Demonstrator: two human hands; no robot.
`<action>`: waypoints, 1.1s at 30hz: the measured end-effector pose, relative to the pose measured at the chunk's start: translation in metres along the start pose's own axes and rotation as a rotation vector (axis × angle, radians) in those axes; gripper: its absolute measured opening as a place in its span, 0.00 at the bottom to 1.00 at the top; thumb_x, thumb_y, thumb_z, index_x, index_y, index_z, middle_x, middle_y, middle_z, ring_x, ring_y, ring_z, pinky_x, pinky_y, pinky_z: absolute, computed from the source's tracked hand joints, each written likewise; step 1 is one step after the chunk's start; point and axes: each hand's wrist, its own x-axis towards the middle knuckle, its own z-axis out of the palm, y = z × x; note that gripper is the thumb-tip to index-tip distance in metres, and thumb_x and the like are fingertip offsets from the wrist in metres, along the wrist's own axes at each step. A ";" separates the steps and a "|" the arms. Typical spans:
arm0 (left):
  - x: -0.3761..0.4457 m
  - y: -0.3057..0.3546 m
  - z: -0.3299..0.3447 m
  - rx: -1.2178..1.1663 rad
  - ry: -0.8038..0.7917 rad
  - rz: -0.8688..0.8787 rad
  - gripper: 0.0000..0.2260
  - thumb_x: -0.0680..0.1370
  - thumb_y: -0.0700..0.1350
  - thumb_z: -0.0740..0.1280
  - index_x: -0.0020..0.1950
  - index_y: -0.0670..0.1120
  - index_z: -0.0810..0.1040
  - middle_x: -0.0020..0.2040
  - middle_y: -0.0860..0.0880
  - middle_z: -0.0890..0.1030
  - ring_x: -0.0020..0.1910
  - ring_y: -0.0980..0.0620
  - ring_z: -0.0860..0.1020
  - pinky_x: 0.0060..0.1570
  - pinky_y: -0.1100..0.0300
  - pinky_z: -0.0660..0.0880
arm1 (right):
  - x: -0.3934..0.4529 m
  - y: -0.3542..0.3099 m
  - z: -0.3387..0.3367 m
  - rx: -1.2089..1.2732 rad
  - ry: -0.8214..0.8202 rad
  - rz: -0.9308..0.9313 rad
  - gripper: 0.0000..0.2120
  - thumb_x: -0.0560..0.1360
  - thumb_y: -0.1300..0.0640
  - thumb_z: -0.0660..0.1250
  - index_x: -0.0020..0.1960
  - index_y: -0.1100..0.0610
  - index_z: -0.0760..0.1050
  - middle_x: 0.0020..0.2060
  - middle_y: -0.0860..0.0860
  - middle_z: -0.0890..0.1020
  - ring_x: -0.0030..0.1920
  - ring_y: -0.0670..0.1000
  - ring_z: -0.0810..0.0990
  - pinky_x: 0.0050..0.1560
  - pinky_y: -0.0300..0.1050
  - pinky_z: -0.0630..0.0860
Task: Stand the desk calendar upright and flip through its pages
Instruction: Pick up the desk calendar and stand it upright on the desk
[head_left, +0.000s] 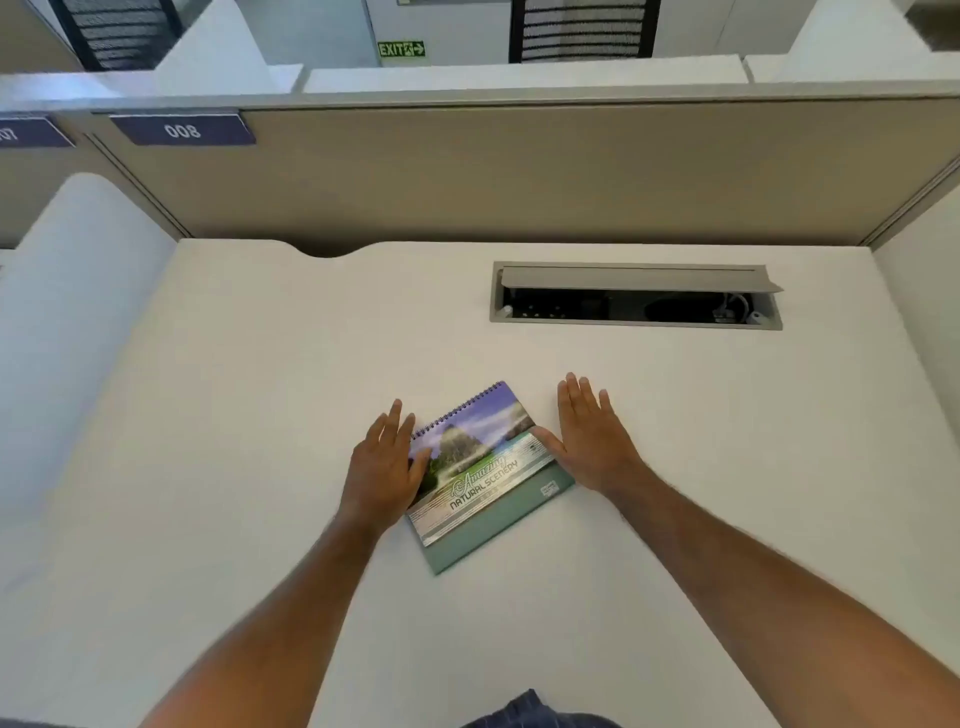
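A spiral-bound desk calendar lies flat on the white desk, turned at an angle, its cover showing a mountain scene and the words "Amazing Natural Scenery" above a green base. My left hand rests flat at its left edge, fingers spread, thumb over the cover's corner. My right hand lies flat at the calendar's right edge with its thumb touching the cover. Neither hand grips the calendar.
An open cable hatch with a grey lid sits in the desk behind the calendar, to the right. A beige partition closes off the back; white side panels stand at left and right. A numbered label hangs on the partition.
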 end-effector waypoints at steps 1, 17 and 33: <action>-0.001 -0.001 0.003 -0.017 -0.011 -0.025 0.36 0.83 0.64 0.48 0.84 0.45 0.68 0.87 0.45 0.61 0.84 0.41 0.64 0.75 0.44 0.70 | -0.002 0.001 0.006 -0.004 -0.022 0.010 0.46 0.78 0.29 0.37 0.83 0.62 0.42 0.83 0.59 0.45 0.83 0.58 0.44 0.81 0.58 0.45; -0.023 0.016 0.005 -0.291 0.088 -0.450 0.19 0.83 0.47 0.69 0.70 0.40 0.72 0.66 0.41 0.75 0.63 0.39 0.78 0.61 0.43 0.79 | -0.016 -0.011 0.036 0.245 0.131 -0.004 0.22 0.82 0.43 0.60 0.71 0.54 0.74 0.64 0.53 0.74 0.61 0.56 0.75 0.60 0.54 0.72; -0.011 -0.010 0.029 -1.017 -0.023 -0.878 0.18 0.73 0.52 0.73 0.49 0.37 0.81 0.48 0.37 0.87 0.46 0.36 0.88 0.38 0.36 0.86 | -0.011 -0.034 0.025 0.930 0.118 0.290 0.10 0.78 0.55 0.67 0.56 0.53 0.83 0.47 0.46 0.80 0.50 0.51 0.83 0.53 0.49 0.80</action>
